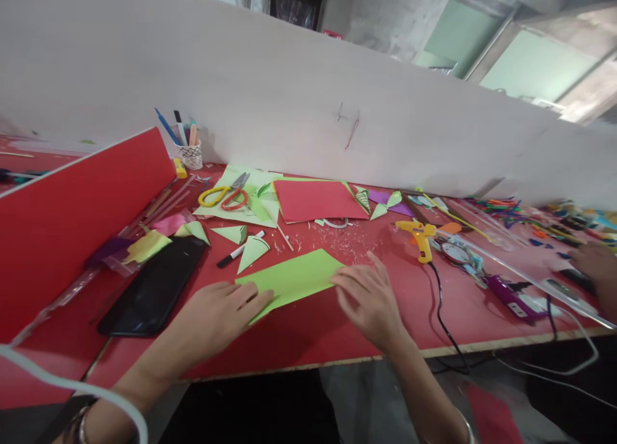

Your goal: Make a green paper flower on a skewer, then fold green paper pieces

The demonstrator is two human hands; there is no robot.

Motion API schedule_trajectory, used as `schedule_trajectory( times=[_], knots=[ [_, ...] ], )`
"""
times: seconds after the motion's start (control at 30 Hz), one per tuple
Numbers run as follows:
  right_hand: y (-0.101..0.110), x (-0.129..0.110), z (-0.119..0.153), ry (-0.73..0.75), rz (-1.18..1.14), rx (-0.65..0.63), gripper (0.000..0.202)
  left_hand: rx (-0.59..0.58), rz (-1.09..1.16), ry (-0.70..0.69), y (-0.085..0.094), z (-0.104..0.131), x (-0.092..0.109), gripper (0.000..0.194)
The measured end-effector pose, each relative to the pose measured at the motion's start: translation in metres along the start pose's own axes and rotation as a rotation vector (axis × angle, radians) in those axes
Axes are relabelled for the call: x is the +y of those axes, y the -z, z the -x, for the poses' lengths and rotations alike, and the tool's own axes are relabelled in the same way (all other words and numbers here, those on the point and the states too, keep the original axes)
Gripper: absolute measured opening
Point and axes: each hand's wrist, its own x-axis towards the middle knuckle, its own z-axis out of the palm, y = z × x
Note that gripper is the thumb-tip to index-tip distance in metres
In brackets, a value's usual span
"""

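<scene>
A green paper sheet point(293, 278) lies flat on the red table point(308, 338) in front of me. My left hand point(219, 312) rests palm down on its near left corner, fingers spread. My right hand point(369, 296) lies flat at its right edge, fingertips touching the paper. Neither hand grips anything. Small folded green paper pieces point(252, 250) and a black marker point(237, 251) lie just behind the sheet.
A black phone point(154, 288) lies to the left beside a red divider point(62, 219). Scissors point(226, 195), a red sheet point(315, 200) and a pen cup point(189, 153) sit further back. A yellow glue gun point(418, 233) with cord is at right. Another person's hand point(598, 264) is at far right.
</scene>
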Motion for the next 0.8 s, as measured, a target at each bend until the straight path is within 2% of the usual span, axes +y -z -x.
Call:
schedule_trajectory(
  times=[0.17,0.27,0.4,0.53,0.8],
  knots=[
    [-0.008,-0.039,-0.017,0.211,-0.082,-0.013,0.012,0.043,0.112,-0.035,-0.002,-0.021,0.016,0.016],
    [-0.015,-0.043,-0.023,0.284,-0.07,0.032,0.011,0.102,0.167,-0.005,-0.003,-0.029,0.02,0.028],
    [-0.02,-0.036,-0.026,0.305,-0.091,0.078,0.011,0.187,0.21,-0.005,-0.006,-0.033,0.02,0.035],
    [-0.021,-0.023,-0.025,0.272,-0.136,0.139,0.014,0.195,0.257,0.017,-0.006,-0.029,0.016,0.032],
    [-0.021,0.009,-0.017,0.172,-0.112,0.192,0.014,0.29,0.202,0.031,0.008,-0.019,-0.006,0.034]
  ],
)
